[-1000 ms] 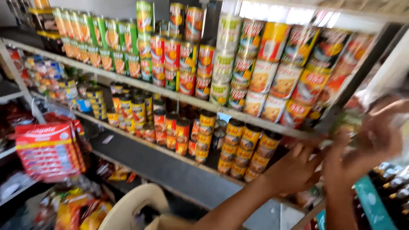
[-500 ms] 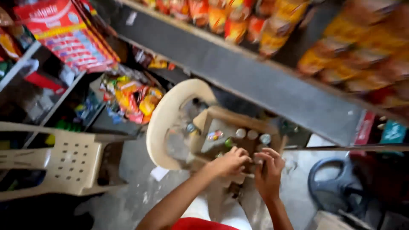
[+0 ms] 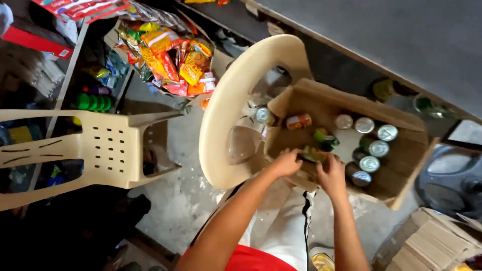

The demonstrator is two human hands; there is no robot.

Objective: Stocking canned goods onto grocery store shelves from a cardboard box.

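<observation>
An open cardboard box (image 3: 401,125) rests on a beige plastic chair (image 3: 226,115) and holds several tin cans (image 3: 374,148), most upright, a few lying down. Both my hands reach over the box's near edge. My left hand (image 3: 285,163) and my right hand (image 3: 332,173) close together on a green-labelled can (image 3: 312,155) lying between them at the box's near left corner. A red-labelled can (image 3: 298,121) lies on its side further in.
A second beige plastic chair (image 3: 75,150) stands at the left. Bright snack packets (image 3: 170,55) fill a bin at the top left. A dark shelf board (image 3: 381,45) runs across the top right. Flat cardboard (image 3: 432,243) lies at the bottom right.
The view dropped from the can shelves to the box on the chair. My hands came down from the shelf into the box and now hold a can there.
</observation>
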